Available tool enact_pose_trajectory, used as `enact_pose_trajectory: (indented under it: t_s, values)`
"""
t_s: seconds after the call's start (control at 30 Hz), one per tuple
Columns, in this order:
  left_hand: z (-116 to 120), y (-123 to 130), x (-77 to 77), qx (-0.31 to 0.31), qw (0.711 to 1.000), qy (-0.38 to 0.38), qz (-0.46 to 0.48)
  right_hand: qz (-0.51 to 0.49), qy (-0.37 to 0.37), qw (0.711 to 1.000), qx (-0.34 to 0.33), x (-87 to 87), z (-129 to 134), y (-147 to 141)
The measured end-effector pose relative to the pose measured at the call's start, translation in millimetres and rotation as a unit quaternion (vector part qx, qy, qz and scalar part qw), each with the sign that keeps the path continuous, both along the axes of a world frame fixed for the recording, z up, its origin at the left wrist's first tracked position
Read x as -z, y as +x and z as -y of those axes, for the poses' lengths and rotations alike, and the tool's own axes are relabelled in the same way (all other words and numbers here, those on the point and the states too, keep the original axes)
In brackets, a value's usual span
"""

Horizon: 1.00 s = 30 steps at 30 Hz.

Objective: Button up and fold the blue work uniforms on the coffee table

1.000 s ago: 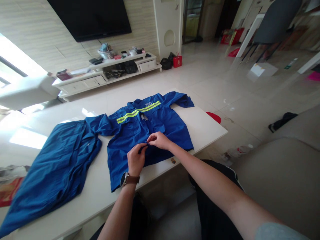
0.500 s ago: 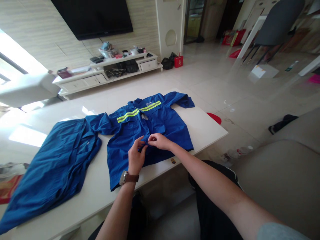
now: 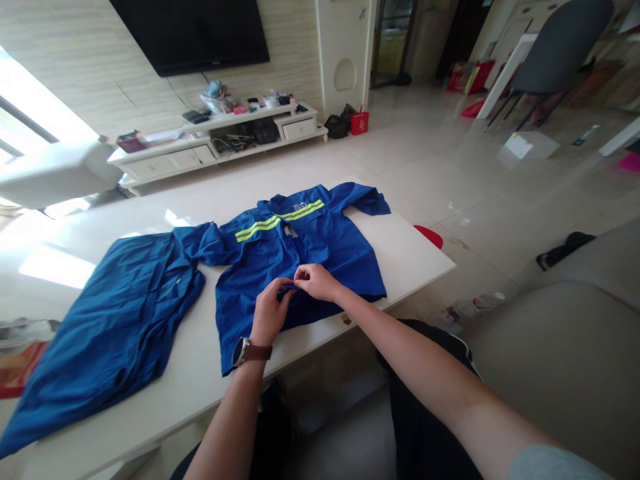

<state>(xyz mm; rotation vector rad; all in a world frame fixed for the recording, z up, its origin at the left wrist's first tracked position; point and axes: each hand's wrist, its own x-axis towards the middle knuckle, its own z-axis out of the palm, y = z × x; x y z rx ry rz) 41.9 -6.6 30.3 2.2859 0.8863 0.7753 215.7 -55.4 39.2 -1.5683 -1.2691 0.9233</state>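
Observation:
A blue jacket (image 3: pixel 345 247) with a yellow and grey reflective stripe across the chest lies spread on a white table (image 3: pixel 420 250). My left hand (image 3: pixel 271 308), with a watch on its wrist, pinches the jacket's front near the lower hem. Right beside it, my right hand (image 3: pixel 315 281) grips the same front edge between thumb and fingers. The small piece of cloth between the fingertips is mostly hidden. Blue trousers (image 3: pixel 115 313) lie on the table to the left, touching the jacket's sleeve.
A small sticker (image 3: pixel 346 319) is on the table's near edge. A grey sofa (image 3: pixel 560 360) and plastic bottles (image 3: pixel 483 302) are at the right. Beyond the table stand a low white TV cabinet (image 3: pixel 175 160) and a red bag (image 3: pixel 359 123).
The fingers of my left hand have closed onto the jacket's front edge. My right hand has barely moved, and the view has shifted slightly.

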Motion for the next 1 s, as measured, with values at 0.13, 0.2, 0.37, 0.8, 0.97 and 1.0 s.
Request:
enact_pose_trajectory:
  t_s: [0.13,0.2,0.37,0.8,0.97,1.0]
  values:
    - [-1.8,-5.6,3.8,0.000,1.000,0.008,-0.028,-0.017,-0.021,1.000,-0.010,2.0,-1.1,-1.2]
    - [-2.1,-6.1,5.1,0.001,0.999,0.010,-0.039,-0.024,-0.028,0.999,-0.015,3.2,-2.0,-0.6]
    - [-0.8,-1.1,4.8,-0.019,0.999,0.014,-0.037,-0.028,-0.030,0.999,-0.021,5.3,-2.8,4.7]
    - [2.0,1.6,1.4,-0.024,1.000,0.019,0.005,-0.066,-0.024,0.997,0.026,3.6,-6.1,3.8]
    - [0.0,1.0,-2.0,-0.013,1.000,0.011,0.003,-0.075,-0.019,0.996,0.038,5.8,-5.3,3.1]
    - [-0.1,1.3,-2.4,-0.011,1.000,0.011,0.002,-0.076,-0.019,0.996,0.039,6.5,-4.8,3.2]
